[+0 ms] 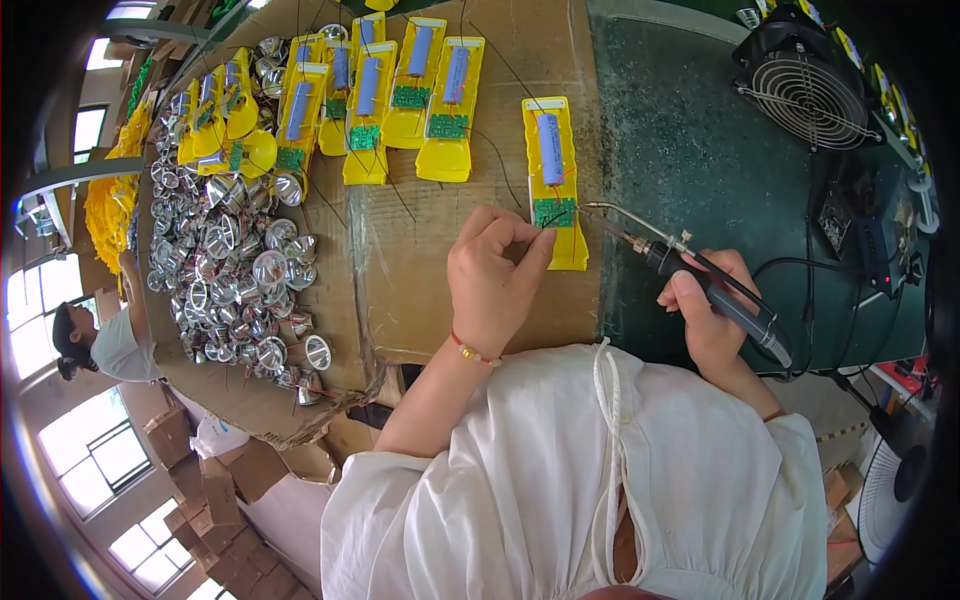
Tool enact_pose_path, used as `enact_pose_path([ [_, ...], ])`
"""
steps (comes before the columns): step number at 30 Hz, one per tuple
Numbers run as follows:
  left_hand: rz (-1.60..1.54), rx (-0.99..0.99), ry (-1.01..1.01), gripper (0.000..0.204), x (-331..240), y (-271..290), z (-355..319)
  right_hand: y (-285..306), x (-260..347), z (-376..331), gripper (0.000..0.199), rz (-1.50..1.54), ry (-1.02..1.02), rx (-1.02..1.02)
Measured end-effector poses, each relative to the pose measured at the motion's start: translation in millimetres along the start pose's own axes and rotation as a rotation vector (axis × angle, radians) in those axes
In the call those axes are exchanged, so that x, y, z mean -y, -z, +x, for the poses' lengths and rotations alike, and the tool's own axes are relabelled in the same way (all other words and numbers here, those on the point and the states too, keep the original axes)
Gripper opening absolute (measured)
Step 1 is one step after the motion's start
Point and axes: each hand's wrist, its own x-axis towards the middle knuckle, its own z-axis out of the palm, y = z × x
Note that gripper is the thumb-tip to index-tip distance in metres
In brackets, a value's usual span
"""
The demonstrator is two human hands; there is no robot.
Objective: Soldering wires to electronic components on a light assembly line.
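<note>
Pinching together at the edge of a small green circuit board, the left hand has its thumb and forefinger closed on a thin black wire; the fingertips cover the held part, so exactly where the wire ends is hard to make out. The board sits in a yellow case, below a purple battery, and the case lies on brown cardboard in front of the person. The left fingers hide part of the case's lower left edge.

Gripped in the right hand, fingers closed around its handle, is a soldering iron with a thin metal tube fixed along it. The tube's end reaches close to the board; whether it touches cannot be told. The iron's tip is just beside the case, and the hand masks part of the handle.

Farther left, more yellow cases with batteries overlap one another, some cut off at the top. A heap of silvery reflector cups lies beside them, its lower layers buried. A metal fan stands at upper right. Near the dark left rim, another person shows only in part.
</note>
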Motion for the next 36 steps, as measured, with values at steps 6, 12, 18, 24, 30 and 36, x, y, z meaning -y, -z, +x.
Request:
enact_pose_path([
  [6,-0.082,0.022,0.129,0.013,-4.8,5.6,3.0,6.8,-3.4,5.5,0.016,0.014,0.023,-0.023],
  [12,0.144,0.392,0.357,0.017,-16.7,13.0,34.1,28.0,-10.9,14.8,0.016,0.030,-0.026,-0.153],
  [18,0.562,0.345,-0.187,0.021,-63.7,-60.9,190.0,30.6,-14.4,19.3,0.015,0.058,-0.095,-0.186],
  [24,0.594,-0.194,-0.451,0.050,-55.3,-101.8,315.1,31.0,-20.9,22.1,0.014,0.056,-0.120,-0.234],
  [30,0.783,0.274,-0.334,0.046,-56.9,-63.0,284.4,31.8,-17.1,23.4,0.015,0.106,-0.171,-0.224],
  [36,0.750,0.197,-0.366,0.049,-44.1,-9.4,101.7,39.5,-24.5,22.8,0.015,-0.042,-0.111,-0.234],
])
